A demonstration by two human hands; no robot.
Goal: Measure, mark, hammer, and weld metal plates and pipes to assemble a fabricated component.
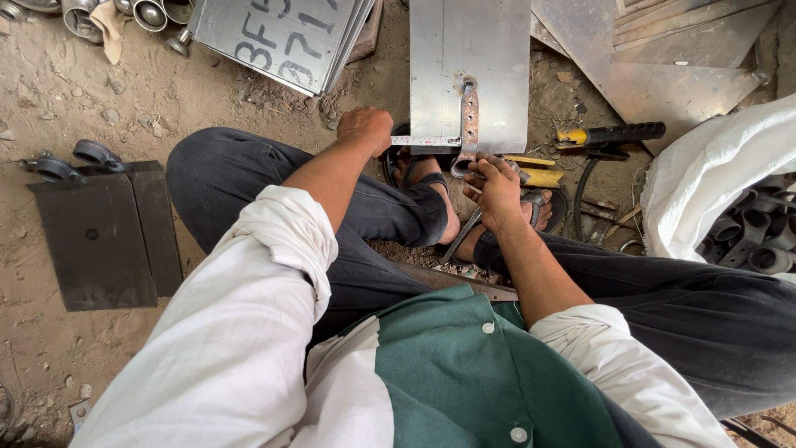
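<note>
The left hand (365, 129) is closed in a fist on a flat steel ruler (424, 141) lying crosswise over the grey sheet-metal panel (497, 75) on the dirt floor, while the right hand (496, 184), just below, apparently pinches the rusty upright metal bracket (469, 116).

Grey metal sheet (469, 50) at 12 o'clock, rusty brown bracket (468, 124) on it. Yellow-black tool (609, 135) at 2 o'clock. White sack (705, 178) at 3. Dark plates (104, 236) at 9. Green-white shirt (464, 373) at 6.
</note>
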